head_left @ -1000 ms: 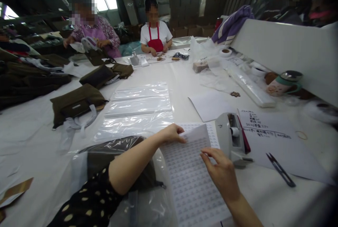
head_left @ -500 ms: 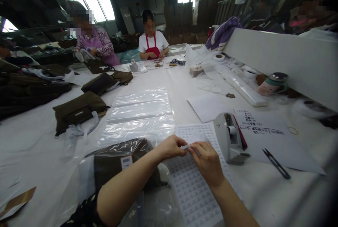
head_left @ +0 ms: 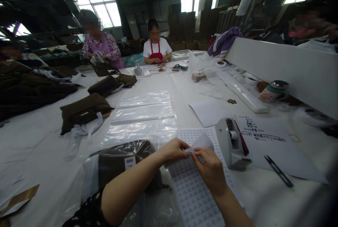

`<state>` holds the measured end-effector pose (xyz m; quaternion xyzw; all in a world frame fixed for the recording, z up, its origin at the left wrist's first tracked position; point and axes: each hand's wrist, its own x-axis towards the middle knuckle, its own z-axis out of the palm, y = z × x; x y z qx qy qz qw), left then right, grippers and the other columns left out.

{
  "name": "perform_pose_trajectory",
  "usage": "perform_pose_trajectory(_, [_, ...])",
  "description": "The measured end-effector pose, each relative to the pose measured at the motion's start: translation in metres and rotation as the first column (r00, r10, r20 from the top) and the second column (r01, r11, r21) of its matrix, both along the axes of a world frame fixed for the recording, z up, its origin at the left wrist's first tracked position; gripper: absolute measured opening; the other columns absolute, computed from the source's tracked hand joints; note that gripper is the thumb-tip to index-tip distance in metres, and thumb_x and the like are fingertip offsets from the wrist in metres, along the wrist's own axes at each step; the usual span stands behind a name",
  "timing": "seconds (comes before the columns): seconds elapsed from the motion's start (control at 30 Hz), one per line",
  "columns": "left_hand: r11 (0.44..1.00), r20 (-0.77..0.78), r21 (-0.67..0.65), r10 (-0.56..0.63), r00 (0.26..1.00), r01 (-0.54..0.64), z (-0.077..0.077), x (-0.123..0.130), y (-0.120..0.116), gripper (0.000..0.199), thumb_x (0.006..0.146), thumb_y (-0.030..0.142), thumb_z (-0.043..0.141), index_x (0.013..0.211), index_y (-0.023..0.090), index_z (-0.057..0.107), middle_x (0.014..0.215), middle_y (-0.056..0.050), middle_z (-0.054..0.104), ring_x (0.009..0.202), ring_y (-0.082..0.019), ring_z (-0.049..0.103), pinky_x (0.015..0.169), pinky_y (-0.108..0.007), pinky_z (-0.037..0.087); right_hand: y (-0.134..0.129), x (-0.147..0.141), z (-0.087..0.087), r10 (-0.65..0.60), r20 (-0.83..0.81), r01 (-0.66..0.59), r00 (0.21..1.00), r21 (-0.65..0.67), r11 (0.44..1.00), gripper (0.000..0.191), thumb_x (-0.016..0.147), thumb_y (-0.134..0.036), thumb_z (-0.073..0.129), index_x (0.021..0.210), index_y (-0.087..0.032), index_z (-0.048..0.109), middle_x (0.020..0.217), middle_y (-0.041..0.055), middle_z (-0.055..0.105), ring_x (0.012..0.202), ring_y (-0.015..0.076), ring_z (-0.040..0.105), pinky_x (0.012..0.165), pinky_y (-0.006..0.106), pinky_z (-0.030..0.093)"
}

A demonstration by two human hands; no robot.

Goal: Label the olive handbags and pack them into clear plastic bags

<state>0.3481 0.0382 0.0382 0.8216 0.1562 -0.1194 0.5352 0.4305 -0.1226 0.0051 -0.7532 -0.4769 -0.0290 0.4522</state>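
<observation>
A sheet of small printed labels [head_left: 198, 191] lies on the table beneath my hands. Its upper part, or a loose paper on it, curls up as a white flap [head_left: 204, 141] behind my fingers. My left hand [head_left: 174, 151] and my right hand [head_left: 210, 166] meet above the sheet, both closed in a pinch on a small white label between the fingertips, mostly covered by them. Under my left forearm lies a dark olive bag in a clear plastic sleeve [head_left: 113, 165], with a white barcode tag [head_left: 130, 163] on it.
A tape dispenser [head_left: 232, 146] stands right of the sheet, thread snips [head_left: 278, 171] beyond it on handwritten paper [head_left: 264, 132]. Flat plastic bags [head_left: 144, 112] lie ahead. Olive bags [head_left: 84, 110] are at left, a mug [head_left: 273, 91] far right. Two co-workers are across the table.
My fingertips have drawn closer together around the small white label. A white paper flap now rises higher behind them. The head view has tilted slightly upward.
</observation>
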Motion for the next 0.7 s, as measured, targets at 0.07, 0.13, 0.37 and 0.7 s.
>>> perform_pose_trajectory(0.07, [0.985,0.023,0.166,0.038,0.999,-0.042,0.003,0.003,0.003,0.037,0.069,0.018,0.057,0.106,0.017,0.064,0.091,-0.003,0.068,0.080,-0.020,0.061,0.070,-0.028,0.048,0.000,-0.004,0.004,-0.024,-0.175,0.022,0.984,-0.009,1.000,0.015,0.082,-0.032,0.056,0.073,-0.021,0.061,0.094,0.0068,0.065,0.091,0.0226,0.059,0.085,0.039,0.046])
perform_pose_trajectory(0.13, [0.927,0.120,0.342,0.120,0.986,-0.154,0.011,0.000,0.006,0.056,0.066,0.012,0.061,0.121,0.016,0.054,0.111,-0.009,0.062,0.102,-0.026,0.055,0.090,-0.037,0.043,0.001,-0.007,0.009,-0.038,-0.461,0.036,0.886,-0.014,0.999,0.021,0.079,-0.040,0.059,0.073,-0.019,0.061,0.100,0.0079,0.065,0.093,0.0238,0.059,0.085,0.038,0.046])
perform_pose_trajectory(0.37, [0.758,0.574,0.530,0.010,0.819,-0.381,0.051,-0.096,-0.016,0.024,0.082,0.024,0.055,0.104,0.016,0.061,0.110,-0.007,0.061,0.102,-0.019,0.055,0.096,-0.031,0.042,0.017,-0.023,0.019,0.019,-0.821,0.013,0.571,0.032,0.999,0.030,0.068,-0.044,0.069,0.079,-0.017,0.062,0.065,0.0008,0.060,0.063,0.0156,0.056,0.059,0.026,0.048])
perform_pose_trajectory(0.7, [0.413,0.585,0.617,0.328,0.741,-0.670,0.029,-0.286,-0.018,0.021,0.084,0.021,0.051,0.102,0.020,0.061,0.103,-0.005,0.064,0.103,-0.021,0.053,0.095,-0.038,0.042,0.144,-0.145,0.073,0.223,-0.914,-0.547,0.340,0.000,0.837,0.036,0.061,-0.046,0.074,0.073,-0.016,0.060,0.052,-0.0046,0.049,0.039,0.0055,0.038,0.037,0.019,0.032])
